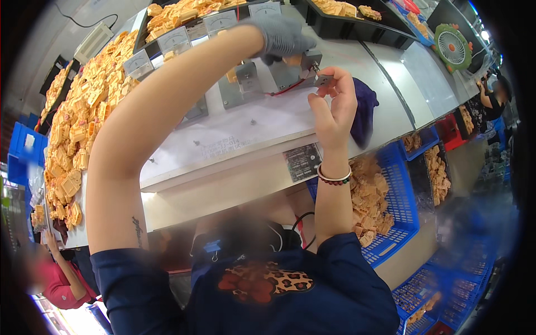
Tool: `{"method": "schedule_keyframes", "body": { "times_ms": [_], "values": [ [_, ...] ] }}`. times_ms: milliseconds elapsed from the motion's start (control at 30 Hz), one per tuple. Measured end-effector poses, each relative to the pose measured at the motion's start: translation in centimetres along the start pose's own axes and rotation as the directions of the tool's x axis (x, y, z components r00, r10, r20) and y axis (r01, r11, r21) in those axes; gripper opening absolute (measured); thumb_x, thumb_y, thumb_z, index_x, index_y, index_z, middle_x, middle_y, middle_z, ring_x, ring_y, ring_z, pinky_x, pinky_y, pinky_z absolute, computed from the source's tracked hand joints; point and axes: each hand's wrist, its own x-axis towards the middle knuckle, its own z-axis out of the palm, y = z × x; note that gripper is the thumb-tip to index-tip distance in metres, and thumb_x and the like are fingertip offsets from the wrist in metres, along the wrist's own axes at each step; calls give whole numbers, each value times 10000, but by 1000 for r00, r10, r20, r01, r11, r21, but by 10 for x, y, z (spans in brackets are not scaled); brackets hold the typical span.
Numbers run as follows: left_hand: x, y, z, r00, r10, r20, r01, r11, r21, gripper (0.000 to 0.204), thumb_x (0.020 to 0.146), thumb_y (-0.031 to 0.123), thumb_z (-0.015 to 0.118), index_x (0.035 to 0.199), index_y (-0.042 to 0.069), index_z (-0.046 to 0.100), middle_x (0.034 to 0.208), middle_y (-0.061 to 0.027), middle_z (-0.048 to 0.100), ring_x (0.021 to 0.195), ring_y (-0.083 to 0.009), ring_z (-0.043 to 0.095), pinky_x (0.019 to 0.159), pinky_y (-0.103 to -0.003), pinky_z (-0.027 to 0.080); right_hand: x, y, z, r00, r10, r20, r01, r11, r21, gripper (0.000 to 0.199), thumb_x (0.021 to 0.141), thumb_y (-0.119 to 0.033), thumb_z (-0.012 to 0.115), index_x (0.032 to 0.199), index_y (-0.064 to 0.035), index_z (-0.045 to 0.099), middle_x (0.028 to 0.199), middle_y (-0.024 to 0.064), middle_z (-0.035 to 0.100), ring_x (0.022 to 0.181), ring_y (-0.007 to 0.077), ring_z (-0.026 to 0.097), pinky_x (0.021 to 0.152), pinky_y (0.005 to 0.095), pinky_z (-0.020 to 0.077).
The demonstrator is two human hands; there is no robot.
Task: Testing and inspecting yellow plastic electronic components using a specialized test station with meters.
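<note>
My left hand (286, 40), in a grey knit glove, reaches across the bench with its fingers curled over an orange plastic part (292, 60) at a grey metal test fixture (312, 58). The glove hides most of that part. My bare right hand (336, 100) is just right of it, with thumb and fingers bent; the fingertips grip a small grey metal block (323, 80) at the end of the fixture's rod. More fixtures, such as a grey clamp block (246, 76), stand left along the same white board. A red wire (287, 89) runs below my left hand.
Analog panel meters (174, 40) line the bench's back. Heaped orange parts (92, 92) cover its left side, and a black tray (357, 25) stands far right. A purple cloth (364, 111) lies beside my right hand. Below, a blue basket (403, 195) holds orange pieces. Other people work nearby.
</note>
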Motion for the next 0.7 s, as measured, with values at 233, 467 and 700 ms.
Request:
{"method": "schedule_keyframes", "body": {
  "times_ms": [233,467,700],
  "values": [
    [-27,-19,25,702,214,-679,-25,961,277,515,972,506,435,1241,72,500,954,-138,652,738,-255,649,665,-384,537,-2,-7,6,990,140,-9,-139,990,32,298,751,-68,677,1019,-23,557,732,3,487,702,114,459,677,250,394],
    [-198,3,39,553,101,-827,-142,990,26,181,837,173,671,959,54,609,792,-108,597,639,-278,582,592,-365,455,-12,-14,-8,997,37,64,5,831,-556,193,774,-91,681,926,-35,576,642,59,428,567,195,462,527,319,385],
    [-284,-68,142,438,-586,-682,350,810,-471,115,867,98,648,809,9,603,678,-121,564,621,-271,578,608,-339,464,-14,-14,-5,990,-69,125,135,739,-660,128,749,-62,658,727,-33,535,647,90,496,557,250,504,509,356,402]
  ]
}}
